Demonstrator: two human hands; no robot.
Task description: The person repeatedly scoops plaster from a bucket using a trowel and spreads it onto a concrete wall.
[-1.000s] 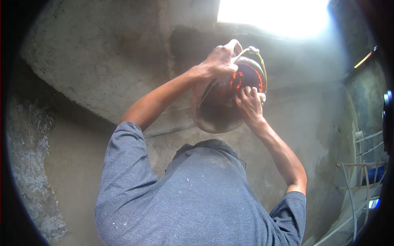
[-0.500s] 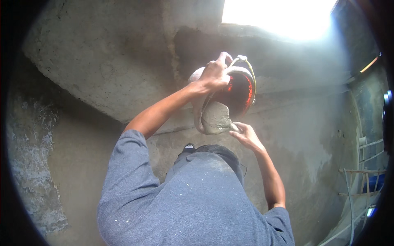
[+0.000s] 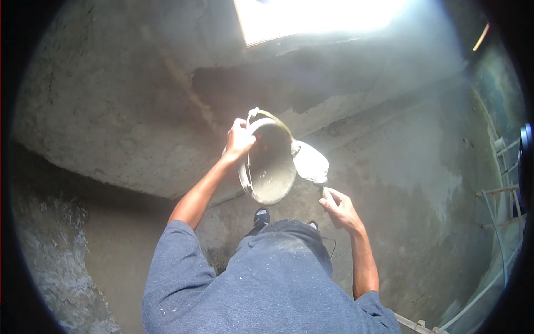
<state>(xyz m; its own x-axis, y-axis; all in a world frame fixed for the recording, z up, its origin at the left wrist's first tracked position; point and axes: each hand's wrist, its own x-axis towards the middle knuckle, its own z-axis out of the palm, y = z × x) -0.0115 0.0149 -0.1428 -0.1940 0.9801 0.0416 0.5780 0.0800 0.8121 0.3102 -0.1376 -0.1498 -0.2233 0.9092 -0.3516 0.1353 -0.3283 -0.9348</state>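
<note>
My left hand [image 3: 239, 137] grips the upper left rim of a tilted bucket [image 3: 272, 181], whose mouth faces me and shows grey mortar smeared inside with a faint reddish patch. A yellowish handle with a pale knot arches over its top. My right hand [image 3: 336, 206] is closed round the grip of a trowel [image 3: 310, 166], held just right of the bucket. The trowel carries a thick pale lump of mortar, brightly lit, its top close to the bucket's rim.
A rough grey concrete surface [image 3: 111, 111] fills much of the view, with a bright opening [image 3: 317, 16] at the top. Pale rails like a ladder or frame [image 3: 503, 217] stand along the right side. My sandalled foot [image 3: 261, 216] shows below the bucket.
The bucket and my left hand have moved down and left in view. The trowel, earlier inside the bucket, is now out beside it on the right, loaded with mortar.
</note>
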